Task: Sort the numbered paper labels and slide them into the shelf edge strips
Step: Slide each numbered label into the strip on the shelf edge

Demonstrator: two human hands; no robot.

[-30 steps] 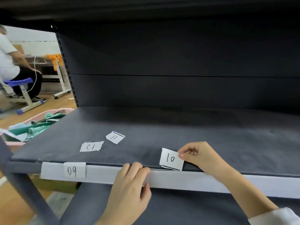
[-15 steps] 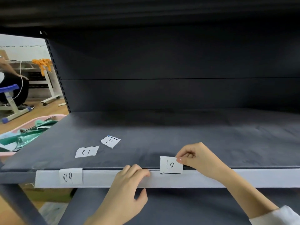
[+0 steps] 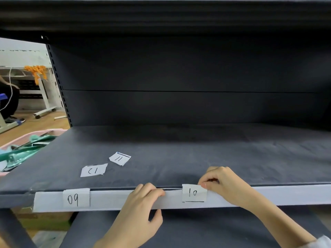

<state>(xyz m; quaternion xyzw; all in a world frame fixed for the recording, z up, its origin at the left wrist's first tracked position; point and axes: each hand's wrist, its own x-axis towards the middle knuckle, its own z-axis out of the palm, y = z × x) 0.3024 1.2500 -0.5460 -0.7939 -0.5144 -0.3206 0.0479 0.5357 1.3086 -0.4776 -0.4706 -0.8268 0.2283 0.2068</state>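
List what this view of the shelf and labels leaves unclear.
- Whether label 10 sits inside the strip or only against it: the right hand pinches its top corner and covers that edge.
- The strip's top lip under the left hand: fingers cover it.
- The pink bin: cut off by the left frame edge.
- The strip's right end: beyond the frame.

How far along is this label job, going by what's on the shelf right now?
One is done: label 09 sits in the edge strip. In hand: the right hand pinches label 10 at the strip's top edge while the left hand grips the strip. Left: labels 11 and 12 lie loose on the shelf.
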